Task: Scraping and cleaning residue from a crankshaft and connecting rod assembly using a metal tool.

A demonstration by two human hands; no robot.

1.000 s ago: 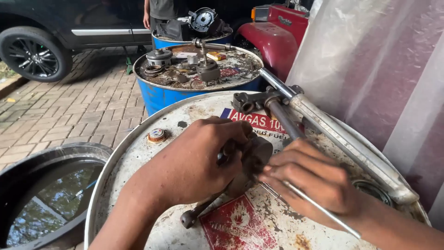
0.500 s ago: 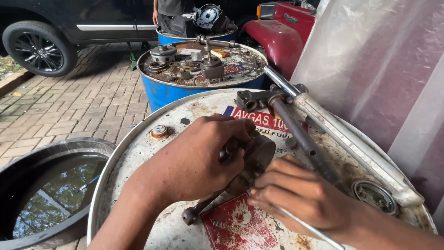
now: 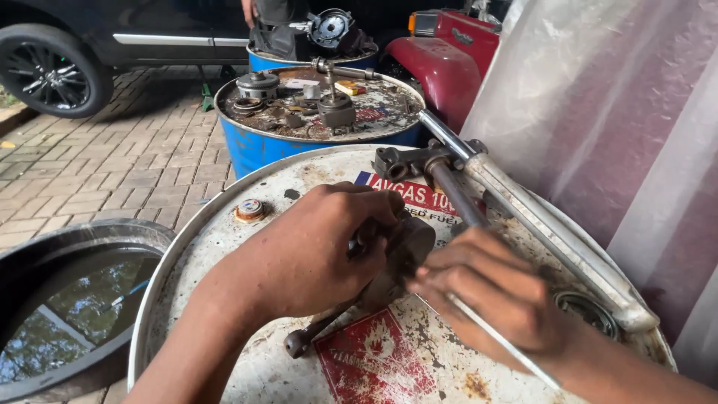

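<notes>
**Both hands close in on the metal part**

The left hand (image 3: 314,251) grips the dark metal part (image 3: 400,258) on the white drum lid (image 3: 247,344). The right hand (image 3: 497,295), now nearer the part than a second ago, pinches a thin rod (image 3: 516,352). Behind the part lies a fork tube (image 3: 546,232).

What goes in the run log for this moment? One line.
left hand grips dark metal part | right hand holds thin rod | on white drum lid
</notes>
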